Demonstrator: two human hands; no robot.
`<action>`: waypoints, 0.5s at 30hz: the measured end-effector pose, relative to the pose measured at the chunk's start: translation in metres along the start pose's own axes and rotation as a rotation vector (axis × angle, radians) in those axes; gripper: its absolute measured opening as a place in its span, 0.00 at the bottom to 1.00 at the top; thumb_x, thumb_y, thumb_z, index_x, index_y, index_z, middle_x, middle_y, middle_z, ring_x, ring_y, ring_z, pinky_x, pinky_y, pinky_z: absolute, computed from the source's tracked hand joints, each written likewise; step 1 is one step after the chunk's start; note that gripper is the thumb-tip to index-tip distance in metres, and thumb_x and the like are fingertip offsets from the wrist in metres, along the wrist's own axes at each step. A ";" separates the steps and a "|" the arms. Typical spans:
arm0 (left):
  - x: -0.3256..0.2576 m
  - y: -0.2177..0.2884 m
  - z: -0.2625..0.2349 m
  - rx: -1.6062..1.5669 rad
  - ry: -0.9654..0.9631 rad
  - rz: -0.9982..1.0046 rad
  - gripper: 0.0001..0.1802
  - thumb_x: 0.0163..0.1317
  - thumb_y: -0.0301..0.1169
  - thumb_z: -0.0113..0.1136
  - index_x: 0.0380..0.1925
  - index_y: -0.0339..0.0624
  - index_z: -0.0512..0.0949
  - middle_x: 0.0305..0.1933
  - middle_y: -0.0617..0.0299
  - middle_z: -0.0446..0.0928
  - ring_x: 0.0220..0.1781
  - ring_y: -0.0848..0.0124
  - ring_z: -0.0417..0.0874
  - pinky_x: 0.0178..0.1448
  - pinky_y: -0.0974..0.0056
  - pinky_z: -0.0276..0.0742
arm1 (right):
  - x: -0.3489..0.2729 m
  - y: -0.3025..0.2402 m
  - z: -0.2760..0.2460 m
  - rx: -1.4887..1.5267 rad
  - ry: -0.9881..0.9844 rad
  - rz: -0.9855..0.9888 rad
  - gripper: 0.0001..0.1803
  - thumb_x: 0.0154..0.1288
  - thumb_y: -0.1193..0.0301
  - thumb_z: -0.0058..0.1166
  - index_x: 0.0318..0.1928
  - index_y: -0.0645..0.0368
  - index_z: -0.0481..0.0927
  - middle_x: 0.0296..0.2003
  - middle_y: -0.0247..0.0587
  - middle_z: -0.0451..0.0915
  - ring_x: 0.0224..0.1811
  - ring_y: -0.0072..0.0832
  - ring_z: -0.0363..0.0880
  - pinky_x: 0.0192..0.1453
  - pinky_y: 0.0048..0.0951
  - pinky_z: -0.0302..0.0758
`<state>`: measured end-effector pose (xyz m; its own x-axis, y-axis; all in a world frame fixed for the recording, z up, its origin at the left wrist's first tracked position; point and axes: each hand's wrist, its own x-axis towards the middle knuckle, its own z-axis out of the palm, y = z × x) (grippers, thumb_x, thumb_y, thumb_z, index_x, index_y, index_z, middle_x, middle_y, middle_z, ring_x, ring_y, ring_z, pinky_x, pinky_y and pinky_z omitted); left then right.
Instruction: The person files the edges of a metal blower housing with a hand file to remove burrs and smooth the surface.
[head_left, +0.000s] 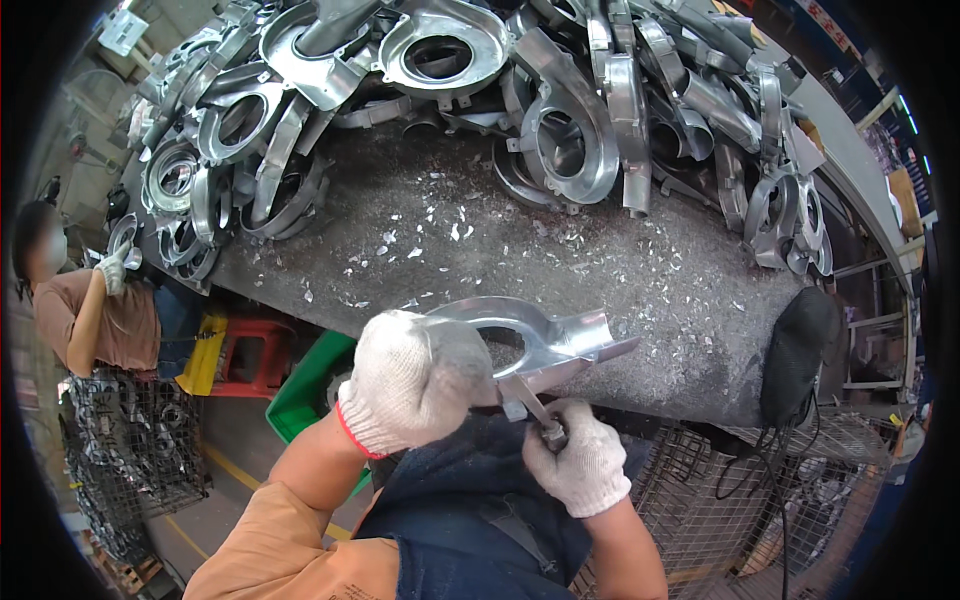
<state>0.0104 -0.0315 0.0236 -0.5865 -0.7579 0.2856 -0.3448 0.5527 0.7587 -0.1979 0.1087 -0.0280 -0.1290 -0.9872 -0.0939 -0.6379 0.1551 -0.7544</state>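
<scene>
A shiny cast metal blower housing (577, 335), ring-shaped with a spout, is held tilted over the near edge of the worktable. My left hand (405, 380), in a white knit glove with a red cuff, is closed on the housing's left side. In my gloved right hand (580, 460), closed near the table edge, is a narrow flat metal tool (532, 398). The tool's upper end meets the underside of the housing. My right-hand fingers hide its lower end, so its exact kind cannot be made out.
More metal housings (445, 50) lie heaped along the far side of the dark worktable (400, 230), among scattered metal flakes. A black cloth-like bundle (800, 355) hangs at the right corner. Wire cages (690, 480), a green bin (310, 385) and a red stool (250, 355) stand below. Left, a co-worker (100, 320) handles a part.
</scene>
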 end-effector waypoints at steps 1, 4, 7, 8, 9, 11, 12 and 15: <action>0.000 -0.002 -0.001 0.007 0.011 -0.010 0.07 0.61 0.28 0.63 0.26 0.47 0.87 0.25 0.60 0.85 0.25 0.54 0.86 0.32 0.55 0.83 | 0.002 0.003 -0.001 0.004 -0.001 0.000 0.15 0.65 0.67 0.73 0.48 0.59 0.85 0.35 0.51 0.90 0.33 0.49 0.92 0.40 0.45 0.89; -0.002 -0.007 0.000 0.058 -0.015 0.087 0.07 0.62 0.31 0.64 0.26 0.49 0.87 0.27 0.62 0.85 0.24 0.55 0.85 0.32 0.55 0.82 | 0.012 0.026 -0.015 0.376 -0.499 -0.015 0.14 0.67 0.66 0.70 0.47 0.58 0.84 0.33 0.47 0.88 0.32 0.41 0.91 0.39 0.40 0.86; -0.001 -0.005 -0.002 0.113 -0.011 0.159 0.19 0.71 0.38 0.60 0.20 0.47 0.85 0.20 0.57 0.81 0.23 0.50 0.85 0.29 0.53 0.81 | 0.019 0.026 -0.030 0.582 -1.068 0.382 0.15 0.67 0.64 0.69 0.49 0.58 0.84 0.32 0.44 0.88 0.33 0.37 0.89 0.42 0.38 0.85; -0.002 -0.009 -0.004 0.098 -0.048 0.132 0.18 0.70 0.40 0.62 0.20 0.48 0.85 0.21 0.58 0.81 0.23 0.50 0.85 0.31 0.53 0.81 | 0.017 0.030 -0.032 0.403 -1.043 0.187 0.17 0.67 0.61 0.69 0.51 0.56 0.84 0.33 0.42 0.88 0.36 0.33 0.89 0.44 0.36 0.85; -0.003 -0.012 -0.005 0.081 -0.085 0.106 0.18 0.69 0.41 0.64 0.20 0.49 0.85 0.21 0.59 0.81 0.24 0.50 0.84 0.33 0.53 0.81 | 0.008 0.042 -0.031 0.318 -1.059 0.031 0.20 0.66 0.58 0.67 0.53 0.55 0.85 0.35 0.45 0.89 0.39 0.40 0.91 0.46 0.41 0.86; -0.001 -0.011 -0.007 0.154 -0.125 0.166 0.17 0.66 0.45 0.68 0.20 0.51 0.84 0.22 0.60 0.81 0.25 0.51 0.84 0.35 0.53 0.80 | 0.005 0.015 -0.038 -0.089 -1.219 0.021 0.21 0.66 0.56 0.66 0.53 0.54 0.85 0.38 0.49 0.90 0.43 0.47 0.91 0.48 0.46 0.86; -0.001 -0.009 -0.008 0.223 -0.164 0.237 0.18 0.63 0.49 0.71 0.20 0.53 0.84 0.22 0.62 0.80 0.26 0.51 0.84 0.37 0.52 0.79 | -0.002 0.023 -0.034 -0.050 -1.237 -0.018 0.21 0.65 0.55 0.65 0.53 0.53 0.86 0.39 0.51 0.91 0.44 0.52 0.91 0.49 0.51 0.86; -0.002 0.000 -0.012 0.374 -0.333 0.271 0.18 0.55 0.54 0.76 0.27 0.54 0.87 0.25 0.62 0.81 0.27 0.55 0.84 0.33 0.52 0.76 | -0.011 0.015 -0.061 -0.024 -1.086 0.077 0.21 0.64 0.56 0.66 0.52 0.53 0.86 0.37 0.48 0.91 0.41 0.50 0.92 0.47 0.48 0.87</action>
<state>0.0203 -0.0335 0.0302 -0.8686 -0.4552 0.1956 -0.3503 0.8435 0.4073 -0.2520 0.1240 0.0013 0.5630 -0.4786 -0.6738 -0.6732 0.2073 -0.7098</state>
